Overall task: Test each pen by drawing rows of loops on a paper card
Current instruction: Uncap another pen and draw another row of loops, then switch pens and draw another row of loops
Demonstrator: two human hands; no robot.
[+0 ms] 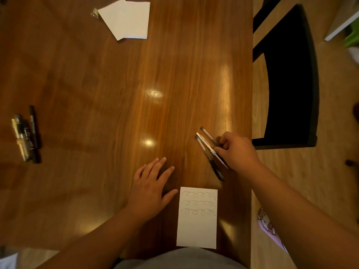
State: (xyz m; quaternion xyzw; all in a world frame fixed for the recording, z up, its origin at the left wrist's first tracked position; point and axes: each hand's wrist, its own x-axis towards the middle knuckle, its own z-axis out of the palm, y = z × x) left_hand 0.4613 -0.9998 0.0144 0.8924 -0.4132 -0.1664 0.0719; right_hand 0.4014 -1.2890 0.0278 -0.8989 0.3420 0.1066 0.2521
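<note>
A white paper card (196,228) lies at the near table edge with three rows of drawn loops on its upper half. Just beyond it, three pens lie side by side: a black-gripped pen (208,157), a white-barrelled pen (204,141) and a thin clear pen (208,135). My right hand (238,151) rests over their right ends, with its fingers pinched on the white-barrelled pen. My left hand (150,188) lies flat on the wood left of the card, fingers spread, holding nothing.
Several markers (26,135) lie bunched at the table's left side. A stack of blank white cards (126,18) sits at the far edge. A black chair (291,78) stands right of the table's right edge.
</note>
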